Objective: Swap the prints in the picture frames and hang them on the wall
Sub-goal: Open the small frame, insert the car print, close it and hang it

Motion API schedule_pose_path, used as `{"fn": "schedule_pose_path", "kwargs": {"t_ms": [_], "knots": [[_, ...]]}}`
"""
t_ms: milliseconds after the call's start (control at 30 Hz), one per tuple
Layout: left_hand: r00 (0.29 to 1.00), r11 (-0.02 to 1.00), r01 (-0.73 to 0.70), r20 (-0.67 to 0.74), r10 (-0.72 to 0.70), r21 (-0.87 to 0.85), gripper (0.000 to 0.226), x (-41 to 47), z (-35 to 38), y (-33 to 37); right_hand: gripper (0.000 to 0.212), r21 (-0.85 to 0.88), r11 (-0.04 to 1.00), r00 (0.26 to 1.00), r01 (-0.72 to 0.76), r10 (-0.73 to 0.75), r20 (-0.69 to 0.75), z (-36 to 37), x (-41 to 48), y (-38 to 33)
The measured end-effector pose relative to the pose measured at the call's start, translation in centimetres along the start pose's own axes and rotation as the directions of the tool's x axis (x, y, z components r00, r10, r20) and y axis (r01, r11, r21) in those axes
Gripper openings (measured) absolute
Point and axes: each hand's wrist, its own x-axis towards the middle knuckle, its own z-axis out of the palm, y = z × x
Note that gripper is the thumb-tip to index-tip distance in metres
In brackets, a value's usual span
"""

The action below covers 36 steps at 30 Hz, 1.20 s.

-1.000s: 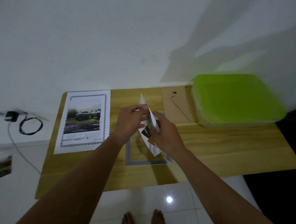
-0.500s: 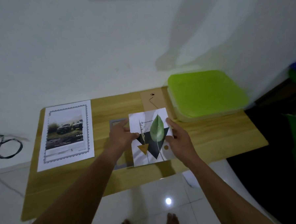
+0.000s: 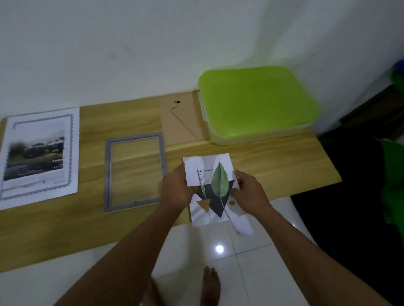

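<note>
I see a wooden table (image 3: 134,226) against the white wall, and I take the grey picture frame (image 3: 135,171) lying flat near its middle as my landmark. Left of the frame lies a bordered print of vehicles (image 3: 36,156) (its picture is blurred). Behind the frame to the right lies a brown backing board (image 3: 181,121), and further right a green-lidded box (image 3: 257,103).

the print (image 3: 212,187) i'm holding has a green leaf over dark and mustard triangles on white. the frame (image 3: 136,171) is grey, the counter (image 3: 278,158) light wood grain, the backing board (image 3: 183,121) tan, the box lid (image 3: 256,98) lime green, and the other print (image 3: 36,156) white with a scalloped grey border.
</note>
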Motion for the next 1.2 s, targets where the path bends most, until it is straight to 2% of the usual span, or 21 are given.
{"fn": "schedule_pose_path", "kwargs": {"t_ms": [100, 200, 267, 367, 467, 533, 667, 1033, 1200], "knots": [[0.999, 0.983, 0.033, -0.031, -0.028, 0.178, 0.051, 0.8, 1.5, -0.2, 0.029, -0.162, 0.987, 1.000, 0.020, -0.021, -0.001, -0.2, 1.5, 1.0], [0.997, 0.868, 0.075, -0.060, -0.053, 0.491, 0.055, 1.1, 1.6, 0.2, 0.042, -0.279, 0.960, 0.999, 0.036, -0.035, 0.010, -0.3, 2.2, 1.2], [0.998, 0.806, 0.020, -0.055, 0.015, 0.591, 0.062, 1.1, 1.6, 0.7, 0.054, -0.390, 0.918, 0.996, 0.079, -0.088, -0.005, -0.6, 2.0, 1.2], [0.984, 0.677, -0.170, 0.081, 0.162, 0.716, 0.066, 1.5, 1.5, 0.5, 0.065, -0.584, 0.783, 0.975, 0.216, -0.208, 0.082, -1.1, 2.0, 1.7], [0.972, 0.569, -0.232, 0.209, 0.106, 0.789, 0.071, 1.9, 1.2, -0.3, 0.067, -0.648, 0.696, 0.951, 0.308, -0.204, 0.232, -1.2, 2.7, 2.3], [0.965, 0.535, -0.256, 0.240, 0.100, 0.805, 0.074, 2.0, 1.2, -0.6, 0.066, -0.642, 0.693, 0.943, 0.329, -0.206, 0.261, -1.2, 3.1, 2.4], [0.962, 0.560, -0.258, 0.264, 0.072, 0.787, 0.074, 2.3, 1.0, -0.4, 0.067, -0.602, 0.732, 0.946, 0.319, -0.208, 0.249, -1.2, 3.3, 2.4], [0.964, 0.641, -0.237, 0.259, 0.062, 0.730, 0.078, 2.4, 0.8, -0.2, 0.063, -0.583, 0.746, 0.947, 0.321, -0.234, 0.221, -1.6, 3.3, 1.6], [0.973, 0.688, -0.217, 0.208, 0.098, 0.692, 0.070, 2.2, -0.3, 0.3, 0.065, -0.533, 0.782, 0.944, 0.323, -0.226, 0.241, -1.7, 3.3, -0.1]]}}
